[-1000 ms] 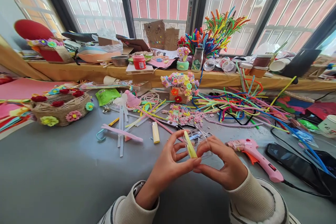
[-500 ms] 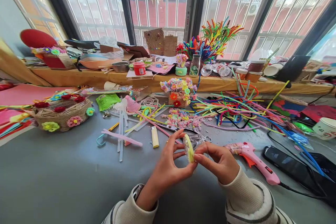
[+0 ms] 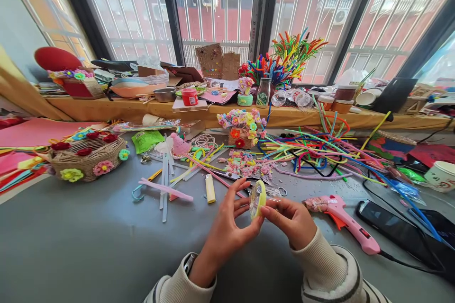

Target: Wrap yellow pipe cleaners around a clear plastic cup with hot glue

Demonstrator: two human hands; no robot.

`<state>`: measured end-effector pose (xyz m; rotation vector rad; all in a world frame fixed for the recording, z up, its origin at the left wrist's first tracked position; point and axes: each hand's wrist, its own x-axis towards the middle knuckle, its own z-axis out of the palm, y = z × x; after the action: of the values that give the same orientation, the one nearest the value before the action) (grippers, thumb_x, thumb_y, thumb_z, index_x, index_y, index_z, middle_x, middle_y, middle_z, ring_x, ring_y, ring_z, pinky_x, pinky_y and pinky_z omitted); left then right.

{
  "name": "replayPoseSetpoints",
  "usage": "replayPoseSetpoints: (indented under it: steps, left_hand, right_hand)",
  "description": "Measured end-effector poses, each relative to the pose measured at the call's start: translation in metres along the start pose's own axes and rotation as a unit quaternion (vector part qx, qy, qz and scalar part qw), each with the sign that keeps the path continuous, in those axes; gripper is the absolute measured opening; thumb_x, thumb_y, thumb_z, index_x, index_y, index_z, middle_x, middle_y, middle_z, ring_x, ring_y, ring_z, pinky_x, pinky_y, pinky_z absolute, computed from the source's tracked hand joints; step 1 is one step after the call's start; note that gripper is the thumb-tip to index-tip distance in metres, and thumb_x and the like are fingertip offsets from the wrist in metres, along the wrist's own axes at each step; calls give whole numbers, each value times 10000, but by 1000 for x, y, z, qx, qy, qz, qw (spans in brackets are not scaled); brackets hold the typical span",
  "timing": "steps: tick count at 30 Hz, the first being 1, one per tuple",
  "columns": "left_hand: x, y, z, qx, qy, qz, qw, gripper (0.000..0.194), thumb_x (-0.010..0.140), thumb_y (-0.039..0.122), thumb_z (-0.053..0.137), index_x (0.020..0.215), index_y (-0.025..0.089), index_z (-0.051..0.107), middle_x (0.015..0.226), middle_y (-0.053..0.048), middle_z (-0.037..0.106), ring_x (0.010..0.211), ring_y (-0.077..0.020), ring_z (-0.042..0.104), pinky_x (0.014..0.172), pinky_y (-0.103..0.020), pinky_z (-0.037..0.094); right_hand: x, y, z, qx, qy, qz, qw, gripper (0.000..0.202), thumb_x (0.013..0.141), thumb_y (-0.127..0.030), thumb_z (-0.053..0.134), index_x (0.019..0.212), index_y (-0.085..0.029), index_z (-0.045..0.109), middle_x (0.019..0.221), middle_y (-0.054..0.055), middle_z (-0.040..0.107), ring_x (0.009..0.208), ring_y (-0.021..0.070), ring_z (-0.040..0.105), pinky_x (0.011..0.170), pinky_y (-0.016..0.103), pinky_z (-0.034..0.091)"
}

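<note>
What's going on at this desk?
A person's left hand holds a clear plastic piece above the gray table. The right hand pinches the yellow strip along its edge. A pink glue gun lies to the right, a lighter near the left hand.

Bright daylight, source: barred windows point(image 3: 216, 23) at the back; panes point(image 3: 401, 14) at upper right nearly washed out. Soft sheen on the grey tabletop point(image 3: 106, 236), left side; darker, diffuse shade between the sleeves point(image 3: 334, 270). Small glints on the yellow-rimmed clear plastic piece point(image 3: 253, 199). Left hand point(image 3: 229, 227) and right hand point(image 3: 295, 222) fairly crisp. Wide-angle distortion (window frames point(image 3: 174, 14) splay outward toward the top); far left edge soft, stretched.
</note>
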<state>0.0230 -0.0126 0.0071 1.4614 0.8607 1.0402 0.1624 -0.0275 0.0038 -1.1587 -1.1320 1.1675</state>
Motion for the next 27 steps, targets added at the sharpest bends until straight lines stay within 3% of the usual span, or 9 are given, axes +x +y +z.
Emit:
replayPoseSetpoints:
  steps: [4,10,18,23,27]
  left_hand:
    - [0,-2,1,-2,-10,-1,1000,633,658,237,629,1193,247,290,1268,-113,356,1011,-215,513,901,-388,398]
    - [1,-7,0,32,-22,-29,999,815,547,278,721,1232,237,281,1177,-116,420,1041,-246,475,860,-379,410]
    - [3,-5,-5,-22,-54,-35,998,734,620,251,672,1229,229,262,1150,-108,441,1099,-229,446,897,-354,370]
    - [4,-7,-7,-39,-50,-24,998,714,631,249,667,1219,224,262,1175,-113,420,1123,-220,424,932,-359,343]
    - [5,-9,-8,-55,-47,-5,997,723,617,234,680,1213,223,271,1194,-113,418,1139,-219,408,957,-366,320]
  right_hand:
    - [0,2,0,-9,10,-11,1000,260,574,-404,676,580,-147,637,532,-10,581,507,86,481,517,219,378]
    - [0,6,1,-16,19,-1,1000,312,543,-445,679,567,-146,594,504,-22,543,475,78,448,480,216,353]
    - [2,5,-3,-5,-59,12,998,306,569,-436,667,573,-147,566,518,-23,536,495,74,451,511,217,372]
    - [1,5,-3,26,-28,9,999,306,559,-426,676,563,-143,560,505,-38,504,485,61,416,506,209,343]
    - [1,6,-3,-3,-51,13,999,309,564,-430,671,564,-139,568,510,-36,492,494,65,400,503,214,330]
